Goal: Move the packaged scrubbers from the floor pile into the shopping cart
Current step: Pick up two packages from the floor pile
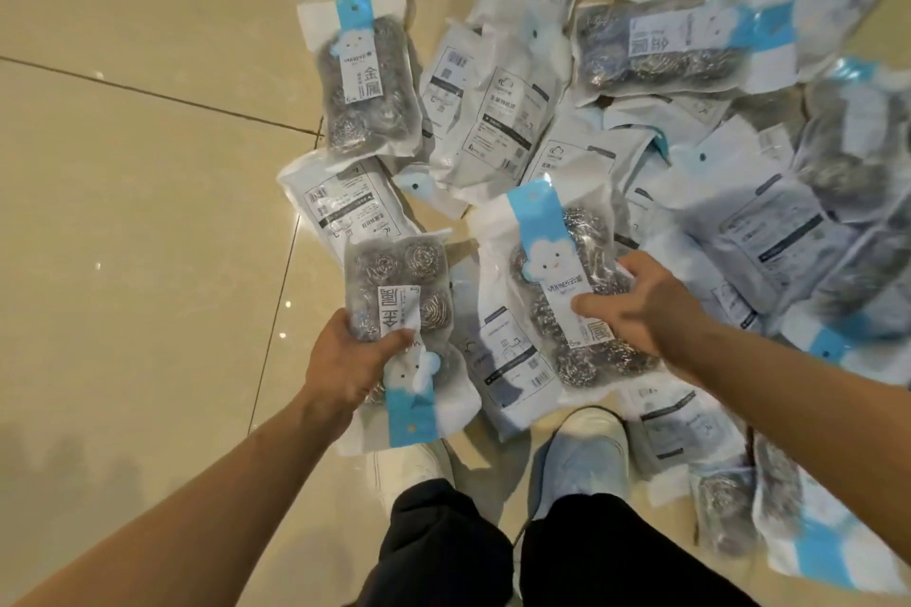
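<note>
Hands both loaded: left hand (345, 360) grips clear steel-wool scrubber pack (399, 296), right hand (636, 306) grips blue-striped pack (557, 271); floor pile (739, 192) from 12 to 4 o'clock remains, cart unseen.

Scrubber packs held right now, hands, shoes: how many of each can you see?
Clear plastic packs of steel scrubbers held: 2, left pack, right pack
Hands: 2, left hand, right hand
Pale shoes: 2, left shoe, right shoe
Total: 6
</note>
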Motion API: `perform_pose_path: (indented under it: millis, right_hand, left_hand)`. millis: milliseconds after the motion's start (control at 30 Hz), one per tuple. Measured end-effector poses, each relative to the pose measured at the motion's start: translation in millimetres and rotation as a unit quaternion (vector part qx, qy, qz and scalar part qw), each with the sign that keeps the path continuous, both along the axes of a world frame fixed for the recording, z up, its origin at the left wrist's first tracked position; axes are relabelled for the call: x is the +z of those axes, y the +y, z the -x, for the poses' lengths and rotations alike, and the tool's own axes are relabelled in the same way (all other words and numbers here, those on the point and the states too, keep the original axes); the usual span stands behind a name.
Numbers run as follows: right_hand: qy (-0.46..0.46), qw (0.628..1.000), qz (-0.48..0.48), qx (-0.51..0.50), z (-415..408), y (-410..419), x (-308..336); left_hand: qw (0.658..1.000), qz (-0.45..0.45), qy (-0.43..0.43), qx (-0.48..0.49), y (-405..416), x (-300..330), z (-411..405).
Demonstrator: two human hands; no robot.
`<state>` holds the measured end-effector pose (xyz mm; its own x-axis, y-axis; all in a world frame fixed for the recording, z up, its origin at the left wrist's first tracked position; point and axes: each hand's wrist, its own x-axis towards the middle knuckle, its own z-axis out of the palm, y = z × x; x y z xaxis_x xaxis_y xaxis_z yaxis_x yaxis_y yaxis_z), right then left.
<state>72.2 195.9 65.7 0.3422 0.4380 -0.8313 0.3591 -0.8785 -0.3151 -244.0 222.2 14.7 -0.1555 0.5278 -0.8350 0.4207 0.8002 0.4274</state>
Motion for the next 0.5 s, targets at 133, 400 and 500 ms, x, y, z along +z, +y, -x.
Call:
perform_pose_path:
  millis: [133, 400, 500]
  right_hand:
    - [0.07, 0.993, -0.017, -0.092, 3, -10, 91]
    - [0.087, 0.975, -0.077, -0.19, -19, -50, 407]
    - [0.084, 0.966, -0.121, -0.211, -35, -68, 520]
  left_hand:
    - [0.999, -0.012, -0.042, 0.025, 5, 103, -14]
    - [0.99, -0.067, -0.124, -0.031, 20, 444, -72]
    - [0.982, -0.092, -0.149, -0.064, 15, 560, -98]
